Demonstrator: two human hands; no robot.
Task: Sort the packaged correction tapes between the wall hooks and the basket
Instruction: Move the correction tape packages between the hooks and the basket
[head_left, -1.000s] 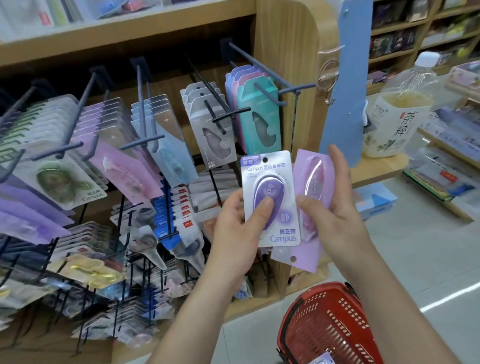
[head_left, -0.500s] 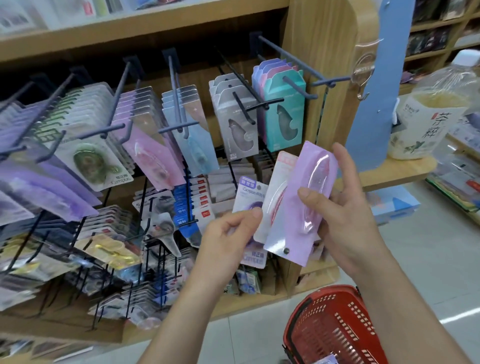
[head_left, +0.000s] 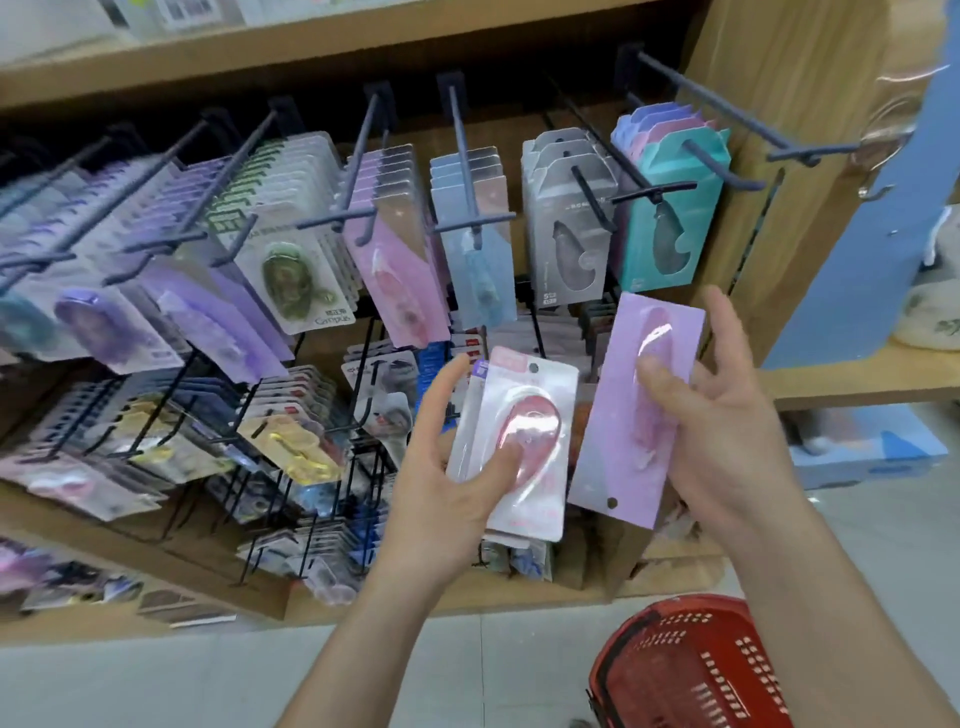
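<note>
Parted since a moment before, the pink-and-white blister-packed correction tape (head_left: 540, 405) lay under the thumb of the left hand (head_left: 441, 493), fingers (head_left: 441, 384) behind it; the right hand (head_left: 727, 431) pinched a long lilac card pack (head_left: 608, 447). Dark wall hooks (head_left: 654, 192) on the wooden shelf (head_left: 363, 47) held a green-tape pack (head_left: 291, 270) reading "Campus". A red plastic basket (head_left: 691, 670) stood on pale floor (head_left: 857, 545).

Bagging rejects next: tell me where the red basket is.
Head view, bottom right corner: the red basket lies below the right hand, down by the floor.
</note>
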